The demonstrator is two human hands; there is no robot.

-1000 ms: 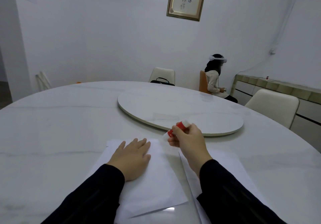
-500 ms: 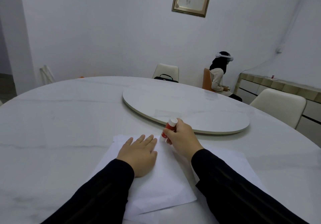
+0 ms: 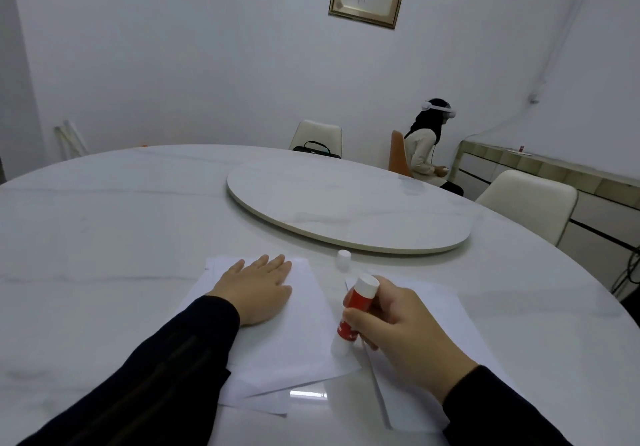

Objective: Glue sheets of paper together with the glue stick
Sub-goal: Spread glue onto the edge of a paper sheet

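Observation:
A stack of white paper sheets (image 3: 304,338) lies on the marble table in front of me. My left hand (image 3: 256,290) rests flat on the top sheet with its fingers spread. My right hand (image 3: 398,328) grips a red glue stick (image 3: 355,310) with a white end cap; the stick is tilted and its lower tip touches the right edge of the top sheet. The small white cap (image 3: 343,259) stands on the table just beyond the sheets. More white paper (image 3: 446,310) lies under and to the right of my right hand.
The round white marble table (image 3: 104,238) carries a raised turntable (image 3: 346,210) at its middle. Cream chairs (image 3: 530,203) stand at the far side and right. A person wearing a headset (image 3: 429,144) sits at the back. A sideboard (image 3: 554,172) runs along the right wall.
My right hand has drawn the glue stick back toward me along the right edge of the top sheet. The left hand stays flat on the paper.

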